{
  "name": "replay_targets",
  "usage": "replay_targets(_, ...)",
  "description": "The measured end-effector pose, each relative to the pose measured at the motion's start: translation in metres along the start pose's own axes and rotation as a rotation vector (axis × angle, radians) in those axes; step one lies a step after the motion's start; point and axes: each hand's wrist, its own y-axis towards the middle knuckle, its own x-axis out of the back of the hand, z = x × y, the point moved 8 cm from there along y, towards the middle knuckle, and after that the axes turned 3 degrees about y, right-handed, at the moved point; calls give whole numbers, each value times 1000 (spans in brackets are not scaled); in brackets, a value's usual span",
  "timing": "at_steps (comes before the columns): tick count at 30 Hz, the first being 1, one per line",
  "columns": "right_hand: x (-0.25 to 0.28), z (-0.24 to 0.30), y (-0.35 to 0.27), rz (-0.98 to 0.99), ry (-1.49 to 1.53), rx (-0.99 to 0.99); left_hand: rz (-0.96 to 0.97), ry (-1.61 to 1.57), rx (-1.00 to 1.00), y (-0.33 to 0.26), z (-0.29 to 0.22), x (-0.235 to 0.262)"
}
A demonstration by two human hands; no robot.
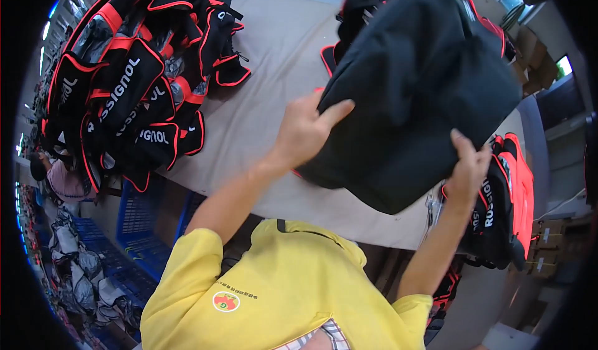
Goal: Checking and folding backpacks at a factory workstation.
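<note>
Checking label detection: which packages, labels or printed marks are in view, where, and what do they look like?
Cardboard boxes: far right beyond the table, brown, stacked.
Printed lettering on the piled bags: upper left on the table, white on black with red trim.
Lettering on the hanging bag: right table edge, white on black.
Shirt badge: round, red and green on yellow.

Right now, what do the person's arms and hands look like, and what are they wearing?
Both arms are bare from the elbow down, with no gloves, watch or rings that show on the left hand or the right hand. The short sleeves belong to a bright yellow shirt with a small round red and green badge on the chest.
</note>
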Motion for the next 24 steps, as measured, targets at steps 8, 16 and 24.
replay_targets(8,-148,50,-40,961,-1073,57,282,-260,520,-138,120,-97)
replay_targets(16,-116,-250,-221,1138,-1327,597,863,72,376,-191,163,-71)
replay_targets(24,-76,-154,-114,900,-1295,290,-356,447,129,-91,138,80)
